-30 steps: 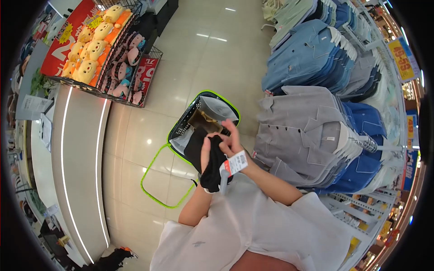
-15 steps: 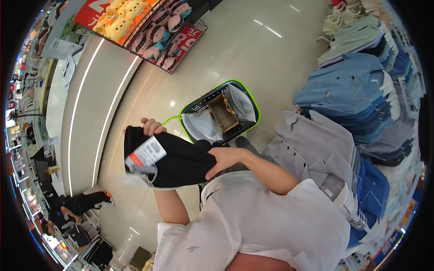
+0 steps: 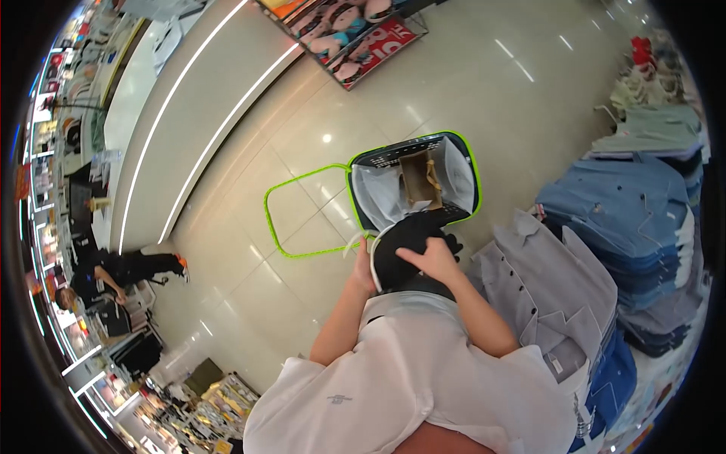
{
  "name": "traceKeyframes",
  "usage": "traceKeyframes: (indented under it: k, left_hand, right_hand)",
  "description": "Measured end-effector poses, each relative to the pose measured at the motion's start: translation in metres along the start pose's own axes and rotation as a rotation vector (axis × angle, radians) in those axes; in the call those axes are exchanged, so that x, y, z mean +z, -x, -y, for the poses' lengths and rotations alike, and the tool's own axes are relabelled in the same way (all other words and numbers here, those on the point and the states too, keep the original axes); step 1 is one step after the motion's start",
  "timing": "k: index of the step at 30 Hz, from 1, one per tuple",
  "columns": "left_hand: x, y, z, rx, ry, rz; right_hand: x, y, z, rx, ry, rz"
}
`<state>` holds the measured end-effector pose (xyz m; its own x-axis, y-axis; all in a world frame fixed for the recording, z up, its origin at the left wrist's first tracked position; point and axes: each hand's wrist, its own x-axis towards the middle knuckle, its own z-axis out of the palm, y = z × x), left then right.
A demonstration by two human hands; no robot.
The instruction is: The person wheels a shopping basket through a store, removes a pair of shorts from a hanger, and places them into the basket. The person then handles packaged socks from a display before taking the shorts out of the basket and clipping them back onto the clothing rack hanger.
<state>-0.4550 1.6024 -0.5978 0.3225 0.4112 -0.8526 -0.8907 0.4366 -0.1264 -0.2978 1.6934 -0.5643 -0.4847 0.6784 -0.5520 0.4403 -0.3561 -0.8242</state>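
A black garment [image 3: 408, 238] with a white edge is bunched up just in front of my waist. My left hand [image 3: 364, 268] grips it along the white edge, where a pale loop sticks out. On the other side, my right hand [image 3: 435, 261] presses into the folds with its thumb on top; some fingers are hidden in the cloth. Right beyond the garment, on the floor, stands a dark shopping basket [image 3: 475, 170] with a green rim. Inside it are a brown paper bag [image 3: 416, 181] and white plastic [image 3: 378, 197]. The garment overlaps the basket's near edge in view.
The basket's green handle [image 3: 268, 219] lies out to the left. Racks of grey shirts [image 3: 556, 291] and blue shirts [image 3: 616, 197] stand close on my right. A curved lit counter [image 3: 204, 98] runs along the left. A display rack [image 3: 355, 38] is ahead. Another person [image 3: 106, 276] stands far left.
The garment has gone from spread out to bunched and moved right, nearer the basket. My left hand has come in toward my right. The price tag is out of sight, and the basket handle shows fully.
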Motion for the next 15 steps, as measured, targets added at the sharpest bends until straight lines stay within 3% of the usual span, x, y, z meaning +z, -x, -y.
traceKeyframes:
  k: [3,5,6,8,10,12,14,15]
  left_hand:
    - [0.002,0.002,-0.02,-0.001,0.038,0.133]
    - [0.0,-0.003,-0.02,0.356,-0.66,-0.123]
    - [0.002,-0.005,-0.021,0.331,-0.656,-0.105]
    - [0.011,-0.01,-0.034,0.397,-0.537,-0.268]
    - [-0.01,-0.034,-0.03,0.414,-0.51,-0.312]
    - [-0.006,-0.041,-0.032,0.532,-0.64,-0.493]
    - [-0.011,-0.044,-0.029,0.541,-0.626,-0.511]
    - [-0.014,-0.047,-0.03,0.603,-0.726,-0.601]
  right_hand:
    - [0.003,-0.007,-0.023,0.019,-0.136,-0.085]
    - [-0.001,-0.003,-0.025,0.145,-0.293,-0.097]
    - [-0.005,0.0,-0.026,0.254,-0.408,-0.108]
    - [-0.003,-0.004,-0.04,0.278,-0.519,-0.144]
    - [0.008,-0.006,-0.051,0.235,-0.31,-0.339]
    - [0.017,-0.009,-0.037,0.131,-0.283,-0.404]
    - [0.02,-0.001,-0.023,-0.199,-0.107,-0.452]
    - [0.014,0.002,-0.034,-0.124,-0.075,-0.174]
